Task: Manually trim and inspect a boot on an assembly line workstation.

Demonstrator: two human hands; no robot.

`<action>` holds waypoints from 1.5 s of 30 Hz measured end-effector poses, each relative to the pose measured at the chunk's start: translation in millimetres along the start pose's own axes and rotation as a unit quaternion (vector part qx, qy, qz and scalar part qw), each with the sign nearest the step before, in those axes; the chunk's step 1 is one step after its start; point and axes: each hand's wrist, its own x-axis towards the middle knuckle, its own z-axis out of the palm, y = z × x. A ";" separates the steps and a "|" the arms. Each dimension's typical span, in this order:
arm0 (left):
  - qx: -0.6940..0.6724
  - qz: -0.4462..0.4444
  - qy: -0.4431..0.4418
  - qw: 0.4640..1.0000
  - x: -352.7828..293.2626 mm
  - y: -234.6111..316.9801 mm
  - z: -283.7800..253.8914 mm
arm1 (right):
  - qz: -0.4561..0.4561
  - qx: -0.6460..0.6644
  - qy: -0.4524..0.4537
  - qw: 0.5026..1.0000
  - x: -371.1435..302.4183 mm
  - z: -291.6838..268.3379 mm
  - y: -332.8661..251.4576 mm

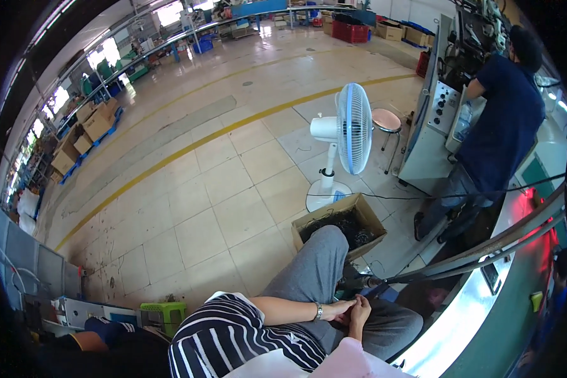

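Hands: our left hand (pixel 339 309) and right hand (pixel 360 310) meet on our lap.
Grip: fingers curled together; we cannot tell what they clamp.
Nearby: cardboard box (pixel 340 225), fan (pixel 349 129).

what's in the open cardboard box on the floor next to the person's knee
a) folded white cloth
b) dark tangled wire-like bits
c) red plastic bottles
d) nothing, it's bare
b: the open cardboard box beside the raised knee, just in front of the standing fan, holds a dark tangled mass of thin wire-like pieces, not cloth or bottles.
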 end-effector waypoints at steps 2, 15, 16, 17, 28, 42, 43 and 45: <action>-0.002 0.000 0.006 1.000 9.7 -3.7 -2.3 | -0.011 -0.020 -0.002 1.000 6.2 1.3 8.2; 0.023 -0.021 0.007 0.999 -5.3 5.9 -5.5 | 0.064 -0.030 0.045 0.996 -13.7 3.4 -20.1; 0.013 -0.016 0.001 1.000 -4.2 4.3 -8.9 | 0.074 -0.036 0.031 0.996 -15.9 2.5 -24.3; 0.018 -0.019 0.000 1.000 -3.0 2.6 -12.8 | 0.082 -0.043 0.013 0.996 -17.8 2.8 -28.8; 0.025 -0.010 0.015 1.000 -10.4 11.1 -5.5 | 0.051 -0.034 0.023 0.998 -13.8 6.3 -26.5; 0.017 -0.014 0.013 1.000 -5.3 10.4 -4.9 | 0.035 -0.042 0.044 0.998 -11.8 6.1 -22.9; 0.013 -0.012 0.010 1.000 -6.0 10.5 -4.5 | 0.041 -0.040 0.043 0.997 -11.5 6.2 -23.0; 0.010 -0.013 0.009 1.000 -5.6 10.6 -5.1 | 0.047 -0.038 0.041 0.997 -11.2 6.6 -23.0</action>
